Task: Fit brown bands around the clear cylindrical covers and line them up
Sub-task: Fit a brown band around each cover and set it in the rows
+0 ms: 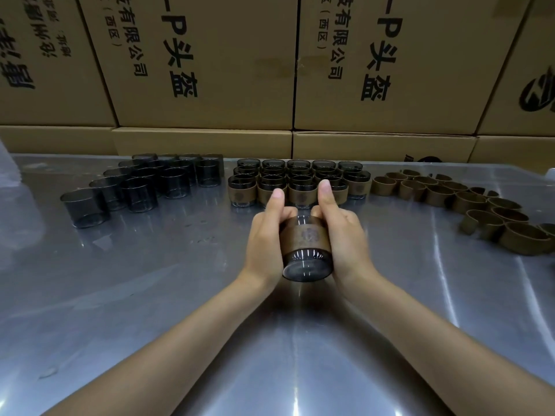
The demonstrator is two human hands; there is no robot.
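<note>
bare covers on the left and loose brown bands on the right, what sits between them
In the head view, the block of banded covers stands in rows between the bare covers and the loose brown bands; both thumbs overlap its front row.

Left hand and right hand grip banded clear cover above metal table; thumbs up; banded rows behind.

On the table, bare covers lie left, banded covers centre, loose bands right, seemingly before boxes.
</note>
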